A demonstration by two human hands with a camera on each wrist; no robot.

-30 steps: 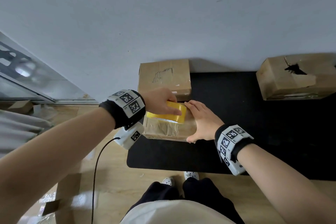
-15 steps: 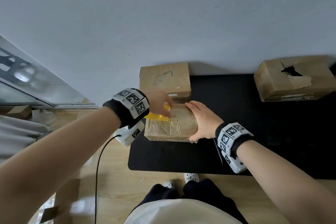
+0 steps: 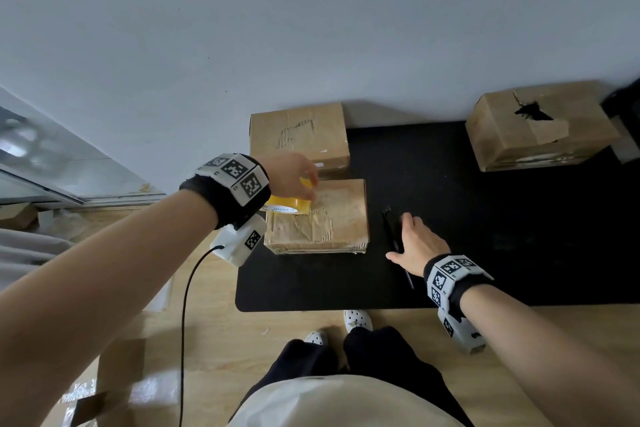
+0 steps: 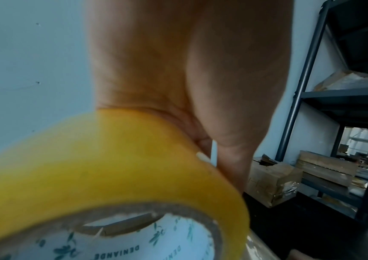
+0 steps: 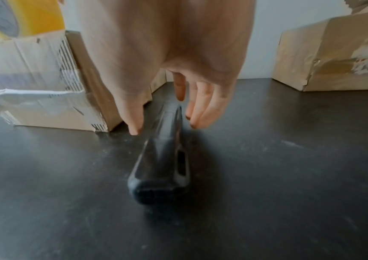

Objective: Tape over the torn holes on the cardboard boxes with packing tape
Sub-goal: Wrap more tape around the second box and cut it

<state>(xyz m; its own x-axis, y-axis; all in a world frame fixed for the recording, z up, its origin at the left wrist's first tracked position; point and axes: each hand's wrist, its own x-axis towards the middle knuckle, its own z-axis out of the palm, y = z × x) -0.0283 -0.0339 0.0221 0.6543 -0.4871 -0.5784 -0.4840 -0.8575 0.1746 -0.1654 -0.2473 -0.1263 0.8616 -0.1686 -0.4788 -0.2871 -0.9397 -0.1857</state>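
My left hand (image 3: pixel 294 177) grips a yellow packing tape roll (image 3: pixel 289 204) (image 4: pixel 112 176) at the left edge of the near cardboard box (image 3: pixel 329 218), whose top looks glossy with tape. My right hand (image 3: pixel 419 243) hovers over a black cutter-like tool (image 3: pixel 391 225) (image 5: pixel 163 158) on the black mat (image 3: pixel 450 184), right of that box. Its fingers (image 5: pixel 203 105) are straight and spread on both sides of the tool, not closed on it. A second box (image 3: pixel 298 135) stands behind. A third box (image 3: pixel 554 142) at the far right has a torn hole (image 3: pixel 533 111) in its top.
The mat lies on a wooden floor against a pale wall (image 3: pixel 311 28). A black cable (image 3: pixel 187 305) hangs from my left wrist. Cardboard scraps (image 3: pixel 86 402) lie at the lower left. Dark metal shelving (image 4: pixel 312 88) with more boxes stands to the right.
My right hand left the near box and moved right, down to the black tool. My left hand carried the tape roll leftward across the box top to its left edge.
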